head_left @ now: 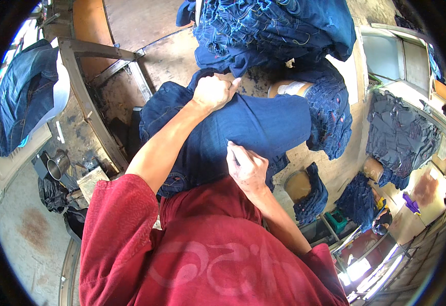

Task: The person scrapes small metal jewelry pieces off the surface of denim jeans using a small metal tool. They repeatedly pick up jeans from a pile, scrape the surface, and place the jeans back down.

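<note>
A pair of blue jeans [276, 122] lies spread in front of me, one smooth leg reaching to the right and bunched folds on the left. My left hand [215, 93] is closed in a fist at the far edge of the denim, gripping it, with the thumb pointing right. On the near part of the leg, my right hand [248, 169] touches the cloth with its fingers drawn together. Something small and dark shows between those fingers, but I cannot make out what it is.
Beyond the jeans rises a big heap of denim [274, 30]. More denim hangs over a round support [289, 89] on the right. A metal frame [82, 86] stands at left, near folded jeans [21, 97]. Dark garments [401, 130] are piled at far right.
</note>
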